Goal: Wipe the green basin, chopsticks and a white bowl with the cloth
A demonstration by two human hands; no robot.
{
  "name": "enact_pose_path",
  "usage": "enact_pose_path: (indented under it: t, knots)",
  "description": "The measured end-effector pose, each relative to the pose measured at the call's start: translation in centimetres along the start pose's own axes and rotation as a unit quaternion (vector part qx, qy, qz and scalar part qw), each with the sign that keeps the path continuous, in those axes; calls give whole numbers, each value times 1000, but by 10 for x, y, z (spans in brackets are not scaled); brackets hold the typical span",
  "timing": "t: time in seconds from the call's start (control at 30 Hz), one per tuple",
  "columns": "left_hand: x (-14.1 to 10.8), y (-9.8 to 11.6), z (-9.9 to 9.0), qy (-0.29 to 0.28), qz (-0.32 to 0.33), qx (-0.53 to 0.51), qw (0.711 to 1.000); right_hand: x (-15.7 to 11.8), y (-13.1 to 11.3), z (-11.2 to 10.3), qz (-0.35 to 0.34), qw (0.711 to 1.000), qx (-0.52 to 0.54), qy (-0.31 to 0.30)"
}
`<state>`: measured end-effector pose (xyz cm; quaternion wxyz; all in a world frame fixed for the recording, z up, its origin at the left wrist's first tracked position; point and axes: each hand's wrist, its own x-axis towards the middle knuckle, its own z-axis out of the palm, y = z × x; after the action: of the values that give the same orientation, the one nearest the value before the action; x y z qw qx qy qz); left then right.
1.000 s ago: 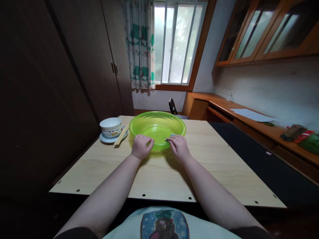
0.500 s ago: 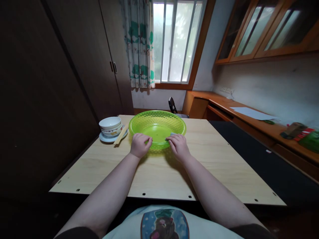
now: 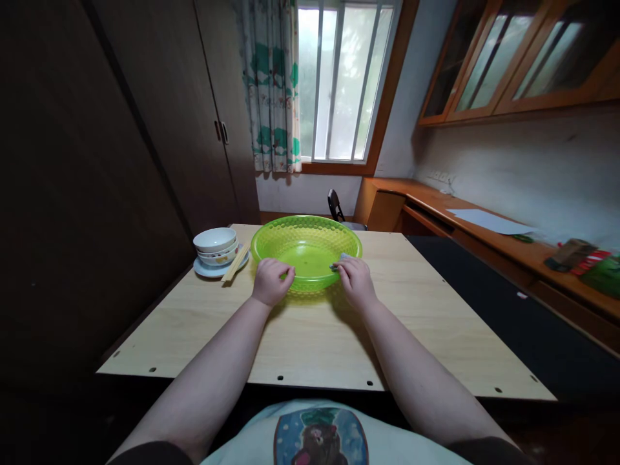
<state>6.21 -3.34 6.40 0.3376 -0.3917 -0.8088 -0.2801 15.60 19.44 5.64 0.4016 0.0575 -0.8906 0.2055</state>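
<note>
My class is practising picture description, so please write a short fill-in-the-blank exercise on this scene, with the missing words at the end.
1. The colour of the basin is ____.
2. Stacked bowls stand on a pale blue ____.
3. From the person's viewpoint, the chopsticks are to the basin's ____.
4. The left hand is at the basin's rim; the small greyish thing, perhaps a cloth, is in the ____ hand.

Missing words: green; plate; left; right.

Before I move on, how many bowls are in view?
3: a top bowl, a middle bowl and a bottom bowl, stacked on the blue plate left of the green basin. Any more nested inside would be hidden.
</note>
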Motion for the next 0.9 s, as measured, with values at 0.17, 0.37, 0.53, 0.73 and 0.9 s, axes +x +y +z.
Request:
enact_pose_path:
  t: [0.17,0.37,0.53,0.73,0.9]
  knots:
    - [0,-7,1,10,-30,-5,999,-4,-18,1,-61,997,23,-34]
    - [-1,-15,5,24,-70,-3,997,-3,-14,1,-61,997,13,-35]
    - [-1,-18,6,27,-75,-8,997,2,5,0,9,1000,-22,14]
    - [-2,-7,3,45,-62,8,997,-1,1,4,1,1000,-4,20]
    - [-5,25,5,-12,64,-21,998,-7,-19,10,-67,998,6,-20]
